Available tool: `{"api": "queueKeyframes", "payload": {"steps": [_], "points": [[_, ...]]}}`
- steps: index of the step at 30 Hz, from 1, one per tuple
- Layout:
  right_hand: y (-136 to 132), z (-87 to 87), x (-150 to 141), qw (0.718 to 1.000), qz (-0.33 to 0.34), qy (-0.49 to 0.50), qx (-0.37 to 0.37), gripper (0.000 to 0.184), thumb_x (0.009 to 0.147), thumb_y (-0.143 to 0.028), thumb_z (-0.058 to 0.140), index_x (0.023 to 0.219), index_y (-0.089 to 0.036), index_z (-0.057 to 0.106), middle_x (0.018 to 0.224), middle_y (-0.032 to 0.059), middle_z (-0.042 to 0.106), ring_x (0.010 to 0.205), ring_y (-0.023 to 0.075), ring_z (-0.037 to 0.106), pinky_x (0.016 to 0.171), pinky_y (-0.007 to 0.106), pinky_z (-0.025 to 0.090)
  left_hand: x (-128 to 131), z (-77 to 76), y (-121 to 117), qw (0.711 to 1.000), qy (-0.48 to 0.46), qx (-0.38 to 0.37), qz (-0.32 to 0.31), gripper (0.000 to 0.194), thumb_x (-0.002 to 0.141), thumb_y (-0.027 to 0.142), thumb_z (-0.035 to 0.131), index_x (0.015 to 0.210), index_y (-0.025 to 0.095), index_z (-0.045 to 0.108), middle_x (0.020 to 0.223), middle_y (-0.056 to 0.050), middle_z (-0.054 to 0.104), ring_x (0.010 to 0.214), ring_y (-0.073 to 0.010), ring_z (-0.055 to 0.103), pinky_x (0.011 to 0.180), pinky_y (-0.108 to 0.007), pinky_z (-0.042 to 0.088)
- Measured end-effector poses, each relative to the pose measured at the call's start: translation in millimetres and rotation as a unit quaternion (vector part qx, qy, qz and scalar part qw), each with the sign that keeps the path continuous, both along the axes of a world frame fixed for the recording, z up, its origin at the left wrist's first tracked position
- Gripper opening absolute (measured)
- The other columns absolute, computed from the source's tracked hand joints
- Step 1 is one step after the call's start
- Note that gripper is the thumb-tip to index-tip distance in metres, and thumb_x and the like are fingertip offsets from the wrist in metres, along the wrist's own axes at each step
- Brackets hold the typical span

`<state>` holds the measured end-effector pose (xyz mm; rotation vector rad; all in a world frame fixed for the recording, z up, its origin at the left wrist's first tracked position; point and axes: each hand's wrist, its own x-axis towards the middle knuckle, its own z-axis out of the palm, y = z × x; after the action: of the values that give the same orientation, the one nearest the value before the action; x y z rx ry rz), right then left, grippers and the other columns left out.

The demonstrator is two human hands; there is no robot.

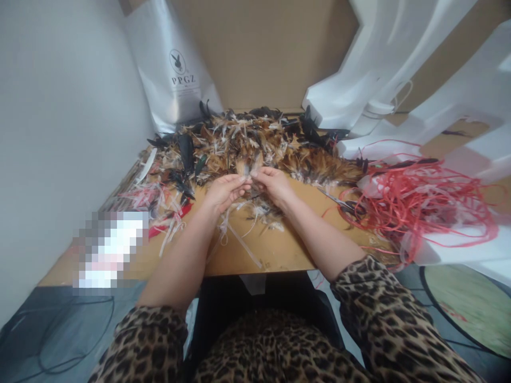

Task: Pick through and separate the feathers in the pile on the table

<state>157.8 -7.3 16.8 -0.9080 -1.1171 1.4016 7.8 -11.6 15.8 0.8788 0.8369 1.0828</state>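
My left hand [226,190] and my right hand [273,183] meet over the middle of a wooden table [275,250]. Both pinch a small pale feather [253,171] between their fingertips. Just behind them lies a wide heap of brown, black and white feathers [255,141]. More loose feathers and pale strips [239,234] lie under and in front of my hands. My sleeves are leopard print.
A tangle of red string [415,199] fills the table's right side, with scissors [339,201] at its left edge. White plastic bags [399,80] stand behind it. A silver bag [175,69] leans at the back left. A grey wall is on the left.
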Motion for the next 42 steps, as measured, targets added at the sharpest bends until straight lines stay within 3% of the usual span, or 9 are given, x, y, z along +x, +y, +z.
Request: {"api": "queueKeyframes", "payload": {"steps": [4, 12, 21, 24, 27, 31, 34, 37, 42], "points": [[-2.4, 5.7, 2.4, 1.0, -0.008, -0.016, 0.009, 0.032, 0.056, -0.039, 0.072, 0.057, -0.015, 0.051, 0.041, -0.0068, 0.043, 0.038, 0.0031, 0.03, 0.039, 0.019, 0.019, -1.1, -1.1, 1.1, 1.0, 0.006, -0.022, -0.009, 0.011, 0.069, 0.012, 0.065, 0.08, 0.008, 0.065, 0.076, -0.008, 0.068, 0.06, -0.0069, 0.062, 0.052, -0.013, 0.047], [-3.1, 3.6, 0.0, 0.994, -0.028, -0.084, 0.063, 0.027, 0.058, -0.037, 0.069, 0.06, -0.013, 0.056, 0.053, -0.0042, 0.051, 0.047, 0.0044, 0.038, 0.045, 0.019, 0.028, -0.3, -1.4, -1.4, 0.998, 0.038, -0.014, -0.045, 0.016, 0.066, 0.016, 0.069, 0.078, 0.007, 0.066, 0.072, -0.007, 0.067, 0.055, -0.0055, 0.06, 0.049, -0.012, 0.046], [0.4, 4.1, 6.2, 0.986, -0.037, -0.143, 0.079, 0.026, 0.063, -0.039, 0.064, 0.068, -0.013, 0.062, 0.052, -0.0037, 0.051, 0.047, 0.0053, 0.038, 0.049, 0.021, 0.031, -0.4, 1.2, 0.2, 0.999, 0.051, 0.017, 0.011, 0.017, 0.062, 0.019, 0.072, 0.071, 0.007, 0.063, 0.063, -0.005, 0.064, 0.048, -0.0038, 0.055, 0.046, -0.012, 0.042], [2.0, 5.6, 15.6, 0.959, -0.03, -0.258, 0.116, 0.023, 0.064, -0.035, 0.063, 0.069, -0.012, 0.065, 0.059, -0.0004, 0.058, 0.052, 0.007, 0.045, 0.054, 0.021, 0.035, -4.9, 1.2, 4.7, 0.997, 0.008, 0.017, 0.07, 0.014, 0.064, 0.017, 0.07, 0.072, 0.007, 0.062, 0.064, -0.004, 0.064, 0.048, -0.0032, 0.055, 0.046, -0.012, 0.042], [2.2, 2.5, 21.2, 0.908, 0.038, -0.388, 0.151, 0.017, 0.065, -0.029, 0.062, 0.068, -0.013, 0.066, 0.062, 0.0009, 0.061, 0.055, 0.0087, 0.049, 0.056, 0.022, 0.036, -8.6, 0.7, 8.3, 0.994, -0.017, 0.011, 0.103, 0.012, 0.065, 0.014, 0.068, 0.074, 0.008, 0.062, 0.065, -0.004, 0.065, 0.049, -0.0029, 0.055, 0.045, -0.011, 0.042], [1.9, -6.3, 17.7, 0.82, 0.059, -0.521, 0.231, 0.012, 0.065, -0.027, 0.062, 0.068, -0.016, 0.066, 0.068, 0.0017, 0.063, 0.064, 0.0111, 0.052, 0.061, 0.022, 0.036, -9.0, -0.6, 9.2, 0.995, -0.013, 0.006, 0.1, 0.012, 0.066, 0.014, 0.068, 0.074, 0.008, 0.062, 0.066, -0.004, 0.065, 0.049, -0.0033, 0.055, 0.044, -0.011, 0.041], [3.3, -11.8, 12.7, 0.784, 0.046, -0.566, 0.252, 0.01, 0.065, -0.025, 0.06, 0.067, -0.016, 0.065, 0.07, 0.0028, 0.062, 0.066, 0.0119, 0.052, 0.062, 0.022, 0.036, -8.2, -1.7, 8.8, 0.996, -0.009, 0.003, 0.091, 0.013, 0.065, 0.015, 0.068, 0.074, 0.008, 0.062, 0.066, -0.004, 0.065, 0.05, -0.0038, 0.056, 0.044, -0.011, 0.041], [5.9, -12.0, 12.5, 0.803, 0.039, -0.546, 0.236, 0.011, 0.067, -0.021, 0.055, 0.065, -0.015, 0.064, 0.068, 0.0029, 0.062, 0.063, 0.011, 0.051, 0.062, 0.022, 0.037, -8.0, -2.6, 8.4, 0.997, -0.009, 0.002, 0.08, 0.014, 0.064, 0.015, 0.069, 0.075, 0.008, 0.062, 0.066, -0.005, 0.065, 0.05, -0.0042, 0.056, 0.044, -0.012, 0.042], [5.8, 1.5, 24.3, 0.917, 0.012, -0.377, 0.127, 0.014, 0.065, -0.025, 0.058, 0.068, -0.012, 0.062, 0.061, 0.0005, 0.06, 0.054, 0.0079, 0.048, 0.054, 0.02, 0.038, -7.8, -2.4, 8.2, 0.997, -0.012, 0.001, 0.081, 0.015, 0.064, 0.015, 0.07, 0.075, 0.008, 0.062, 0.067, -0.005, 0.066, 0.05, -0.0042, 0.057, 0.044, -0.011, 0.042]]}}
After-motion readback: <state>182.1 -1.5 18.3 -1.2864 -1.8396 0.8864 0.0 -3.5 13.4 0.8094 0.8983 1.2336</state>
